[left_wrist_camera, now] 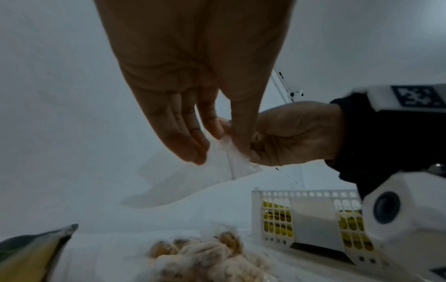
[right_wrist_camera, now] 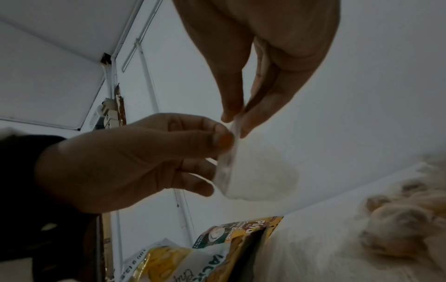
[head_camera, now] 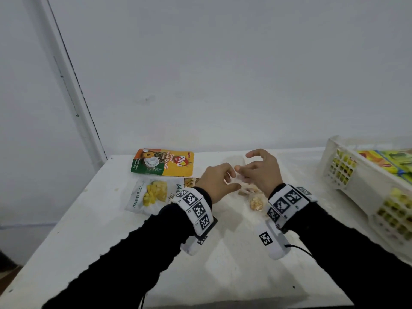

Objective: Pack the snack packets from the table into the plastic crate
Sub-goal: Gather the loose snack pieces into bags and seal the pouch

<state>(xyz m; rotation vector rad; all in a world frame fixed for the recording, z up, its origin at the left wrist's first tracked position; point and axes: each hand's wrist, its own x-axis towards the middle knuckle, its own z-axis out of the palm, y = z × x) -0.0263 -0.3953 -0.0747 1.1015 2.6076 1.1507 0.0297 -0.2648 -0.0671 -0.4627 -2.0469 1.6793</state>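
Both hands hold a thin clear plastic bag (left_wrist_camera: 231, 162) (right_wrist_camera: 253, 171) up above the white table (head_camera: 111, 230). My left hand (head_camera: 219, 181) (left_wrist_camera: 226, 133) pinches its top edge between thumb and fingers. Beside it, my right hand (head_camera: 260, 172) (right_wrist_camera: 235, 122) pinches the same edge. Under the hands lie small clear packets of pale snacks (head_camera: 254, 199) (left_wrist_camera: 205, 253). An orange and yellow Pino packet (head_camera: 165, 162) lies flat at the table's far edge. A white jackfruit chips packet (head_camera: 151, 195) is nearer, left of my left wrist.
The white perforated plastic crate (head_camera: 356, 181) (left_wrist_camera: 309, 219) stands tilted at the table's right side, with yellow and green packets inside it. A white wall rises right behind the table. The table's left edge drops to the floor.
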